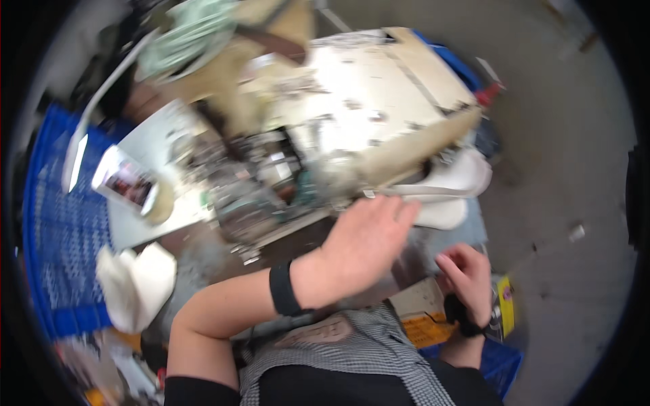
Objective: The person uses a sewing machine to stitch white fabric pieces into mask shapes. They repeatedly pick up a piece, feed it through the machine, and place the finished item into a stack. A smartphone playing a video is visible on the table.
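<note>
White pieces: a long, curved, smooth-looking white piece [467, 174] and a flatter, rounded white piece [445, 215] lie at the right side of the worn grey desk [191, 265], the flatter one on the near side.
Handling: they look light, thin and somewhat bendable, perhaps a little slippery; this is judged by look alone. The rounded right ends seem the clearest places to take hold, thumb against fingers, without creasing the edges.
Left hand: the left hand [365, 243] reaches across, back upward, fingers bent; whether it grips or touches anything is unclear through the blur.
Right hand: the right hand [469, 277] is loosely curled, thumb toward the left, with nothing visible in it.
Relation: the white pieces sit just beyond the left hand's fingertips, to the right, and on the far side of the right hand.
</note>
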